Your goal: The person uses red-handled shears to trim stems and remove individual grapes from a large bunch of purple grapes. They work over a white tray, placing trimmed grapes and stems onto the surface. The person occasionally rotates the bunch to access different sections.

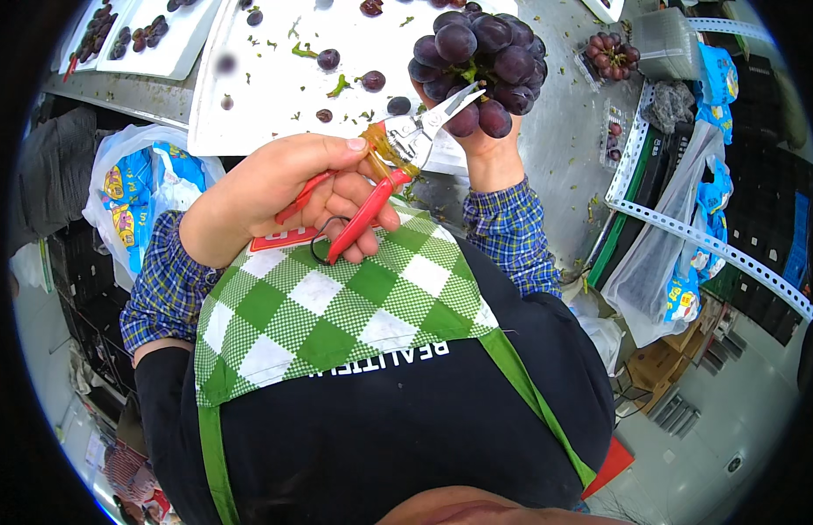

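Observation:
My left hand (308, 170) grips pruning shears (416, 134) with red handles and yellowish wrapping near the pivot. Their slightly parted blades reach into a bunch of dark purple grapes (491, 56), close to the green stems at its centre. Beneath that bunch, my right hand (495, 151) supports it from below; most of its fingers are hidden by the fruit. Both hands are over the near edge of a white tray (275, 98), where loose grapes (373, 81) and green stem scraps (339, 86) lie scattered.
White trays (158, 56) with small grape bunches stand at upper left. To the right, a reddish bunch (609, 56) sits on the metal table (564, 151) near stacked clear plastic containers (665, 46). A perforated metal rail (714, 246) runs beside it. Plastic bags (150, 190) hang at left.

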The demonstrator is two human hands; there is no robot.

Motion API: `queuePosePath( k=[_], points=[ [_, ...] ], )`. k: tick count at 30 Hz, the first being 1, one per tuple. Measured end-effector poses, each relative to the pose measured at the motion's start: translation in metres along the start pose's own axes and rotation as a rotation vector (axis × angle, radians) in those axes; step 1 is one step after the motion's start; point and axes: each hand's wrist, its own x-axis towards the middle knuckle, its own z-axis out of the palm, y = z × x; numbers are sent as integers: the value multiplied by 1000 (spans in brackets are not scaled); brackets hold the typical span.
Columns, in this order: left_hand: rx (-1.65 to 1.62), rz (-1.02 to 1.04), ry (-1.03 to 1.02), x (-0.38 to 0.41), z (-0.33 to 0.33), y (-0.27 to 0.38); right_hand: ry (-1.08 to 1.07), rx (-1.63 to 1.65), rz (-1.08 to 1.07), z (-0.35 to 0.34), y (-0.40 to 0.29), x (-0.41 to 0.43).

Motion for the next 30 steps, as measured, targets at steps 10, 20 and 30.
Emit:
queuePosePath(
  k=[10, 20, 30],
  points=[
    [-20, 34, 4, 3, 4, -2, 190, -300, -222, -9, -20, -3],
    [294, 87, 239, 3, 19, -6, 294, -274, -228, -11, -22, -6],
    [244, 45, 65, -6, 6, 15, 119, -121, -83, -11, -9, -6]
  ],
)
